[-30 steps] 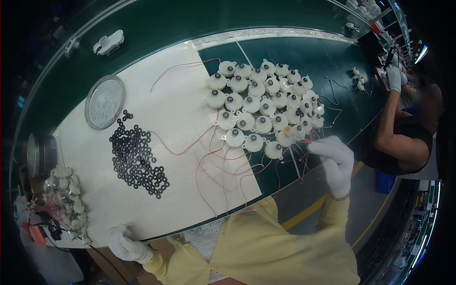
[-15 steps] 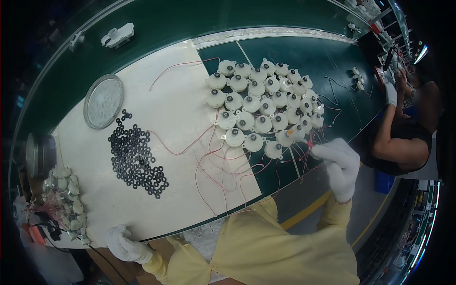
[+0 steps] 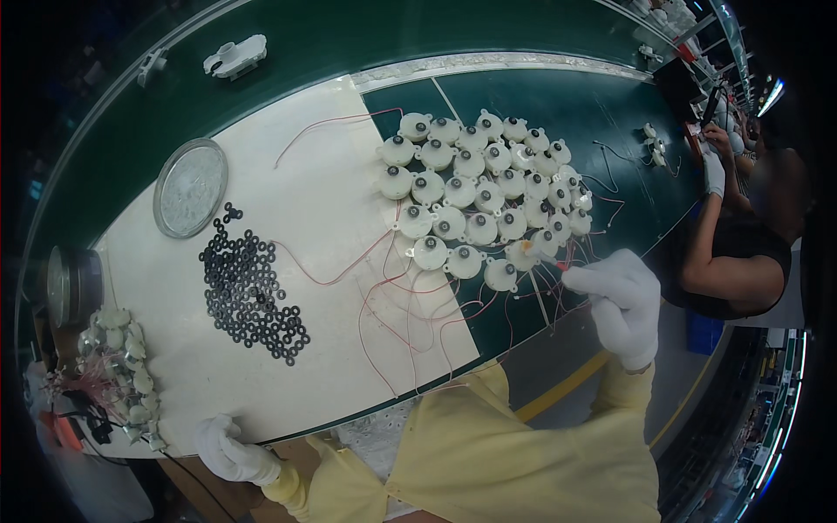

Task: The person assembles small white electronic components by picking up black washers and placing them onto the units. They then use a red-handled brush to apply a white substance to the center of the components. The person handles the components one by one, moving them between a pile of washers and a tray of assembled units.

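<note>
My right hand [image 3: 621,301], in a white glove, pinches a slim brush-like tool [image 3: 547,259] with a reddish part at the fingers and an orange tip. The tip is at a white round motor [image 3: 521,254] on the near right side of a cluster of similar motors [image 3: 459,191]. Most of these have a dark round piece at the centre, and thin red and white wires trail from them. My left hand [image 3: 234,451], also gloved, rests with curled fingers at the table's near edge; nothing shows in it.
Many small black rings [image 3: 248,288] lie spread on the white sheet [image 3: 349,200], near a round shallow dish [image 3: 190,187]. More wired motors [image 3: 122,366] are heaped at the left. White moulded parts [image 3: 235,57] lie on the far green surface. A co-worker [image 3: 732,253] works at the right.
My right hand has shifted very slightly, the tool's tip staying around the same motor. A white part on the far green surface has moved right. The co-worker's hands have moved.
</note>
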### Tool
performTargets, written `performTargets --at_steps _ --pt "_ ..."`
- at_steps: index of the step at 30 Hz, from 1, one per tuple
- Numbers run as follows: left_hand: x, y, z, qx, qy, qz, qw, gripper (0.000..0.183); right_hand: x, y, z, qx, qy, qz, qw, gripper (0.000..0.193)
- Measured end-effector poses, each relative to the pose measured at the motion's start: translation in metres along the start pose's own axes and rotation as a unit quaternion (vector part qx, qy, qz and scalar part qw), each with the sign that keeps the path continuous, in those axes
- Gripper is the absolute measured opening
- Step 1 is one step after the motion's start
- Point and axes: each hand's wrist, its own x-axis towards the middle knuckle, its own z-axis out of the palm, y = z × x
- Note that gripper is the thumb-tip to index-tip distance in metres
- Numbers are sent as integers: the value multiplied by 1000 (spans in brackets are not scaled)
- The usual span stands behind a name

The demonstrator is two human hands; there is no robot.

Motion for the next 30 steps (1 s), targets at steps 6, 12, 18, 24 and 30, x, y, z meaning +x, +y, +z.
performTargets --at_steps 6,12,18,24,30 --pt "0 0 0 8 -2 -11 1000 19 -8 -1 1 -1 9 4 1000 44" --pt "0 -2 -1 4 6 -5 1000 19 -10 -4 -6 -2 8 3 1000 43" --pt "0 -3 2 -4 21 -1 1000 19 -2 -4 0 -1 27 -11 1000 43" --pt "2 -3 1 11 10 15 1000 19 -9 -2 -9 7 0 15 1000 42" --pt "2 -1 0 9 11 2 1000 18 -17 1 -19 12 36 68 997 39"
